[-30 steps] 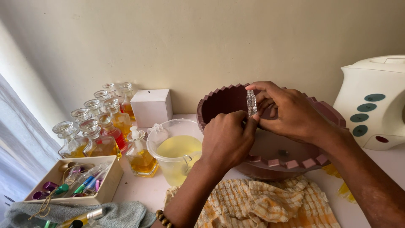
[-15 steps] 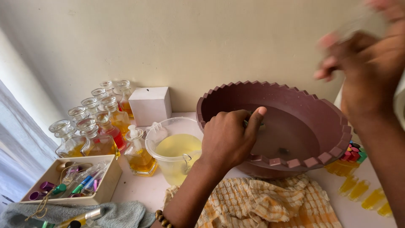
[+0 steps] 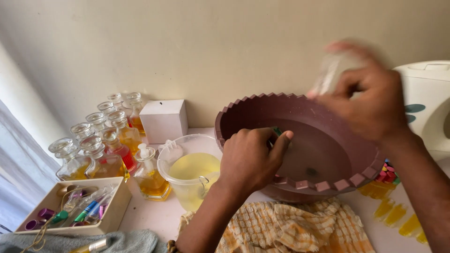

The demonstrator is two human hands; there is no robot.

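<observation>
While blurred, both hands closed: right point(image 3: 370, 100) around a small vial point(image 3: 330, 75), left point(image 3: 251, 159) inside the maroon basin point(image 3: 243, 115).

Right hand point(image 3: 370, 100) and vial point(image 3: 330, 75) blurred.

bowl point(image 3: 328, 187) centre | jug point(image 3: 190, 180) left | bottles point(image 3: 101, 140) far left | cloth point(image 3: 290, 232) in front

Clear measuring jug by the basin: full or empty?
Partly full: the clear jug holds pale yellow liquid to roughly half its height, beside the left hand.
</observation>
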